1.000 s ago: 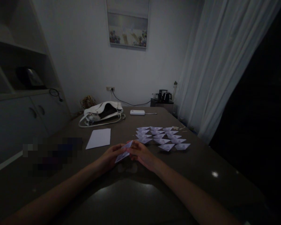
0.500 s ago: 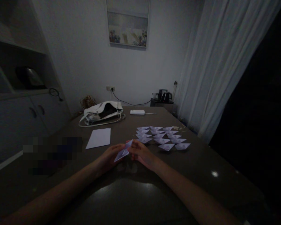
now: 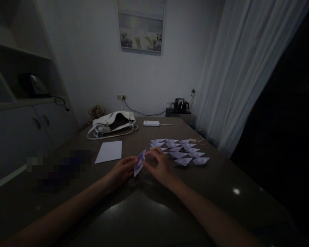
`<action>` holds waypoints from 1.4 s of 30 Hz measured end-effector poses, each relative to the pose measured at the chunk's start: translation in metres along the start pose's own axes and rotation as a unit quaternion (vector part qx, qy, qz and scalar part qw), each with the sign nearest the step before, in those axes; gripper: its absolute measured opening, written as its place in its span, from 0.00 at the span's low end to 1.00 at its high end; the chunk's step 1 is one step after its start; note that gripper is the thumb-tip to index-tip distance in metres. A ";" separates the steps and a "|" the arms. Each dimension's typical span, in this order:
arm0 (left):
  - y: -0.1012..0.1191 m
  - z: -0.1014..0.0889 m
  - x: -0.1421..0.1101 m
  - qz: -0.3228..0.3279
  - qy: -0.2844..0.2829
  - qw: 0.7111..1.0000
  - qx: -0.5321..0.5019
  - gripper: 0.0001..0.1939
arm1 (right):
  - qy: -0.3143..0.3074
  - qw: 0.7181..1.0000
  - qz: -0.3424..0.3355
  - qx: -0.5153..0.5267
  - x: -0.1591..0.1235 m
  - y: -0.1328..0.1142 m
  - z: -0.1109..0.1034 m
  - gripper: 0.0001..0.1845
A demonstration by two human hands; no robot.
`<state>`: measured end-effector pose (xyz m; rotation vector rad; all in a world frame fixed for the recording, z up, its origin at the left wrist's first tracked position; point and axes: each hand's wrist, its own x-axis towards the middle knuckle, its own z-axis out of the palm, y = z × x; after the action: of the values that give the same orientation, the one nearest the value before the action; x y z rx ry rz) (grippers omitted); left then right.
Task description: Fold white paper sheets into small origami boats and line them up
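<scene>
A small folded piece of pale purple paper [image 3: 139, 162] stands nearly on edge between my two hands, just above the dark table [image 3: 149, 212]. My left hand [image 3: 122, 169] pinches its lower left side. My right hand [image 3: 158, 164] holds its upper right tip with thumb and fingers. Several finished folded paper boats [image 3: 182, 152] lie in rows just beyond my right hand.
A flat white sheet [image 3: 109, 151] lies to the left of my hands. Farther back are a white handbag [image 3: 112, 125] and a white power bank [image 3: 151, 123] with a cable. A blurred-out patch [image 3: 56, 169] covers the table's left. Curtains [image 3: 237, 75] hang on the right.
The folded paper has been turned from lying slanted and flat to standing almost upright. My right hand has risen slightly toward the boats; my left hand has stayed close to where it was.
</scene>
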<state>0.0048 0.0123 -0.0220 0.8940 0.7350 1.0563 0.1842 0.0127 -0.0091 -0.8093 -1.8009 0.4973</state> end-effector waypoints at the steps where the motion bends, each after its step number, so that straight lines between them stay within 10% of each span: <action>1: -0.001 -0.001 0.000 0.006 0.003 1.000 0.003 0.13 | -0.017 0.999 -0.031 -0.036 0.000 -0.002 -0.002 0.10; 11: 0.001 0.009 -0.003 0.046 0.037 0.998 0.036 0.18 | -0.034 0.983 -0.045 -0.174 -0.003 -0.003 -0.003 0.14; 42: 0.006 0.002 -0.003 0.005 -0.011 0.999 0.031 0.12 | 0.022 0.999 -0.010 -0.048 0.004 -0.007 -0.006 0.06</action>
<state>0.0037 0.0105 -0.0155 0.9624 0.7489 1.0365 0.1870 0.0104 0.0002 -0.8607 -1.8023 0.3793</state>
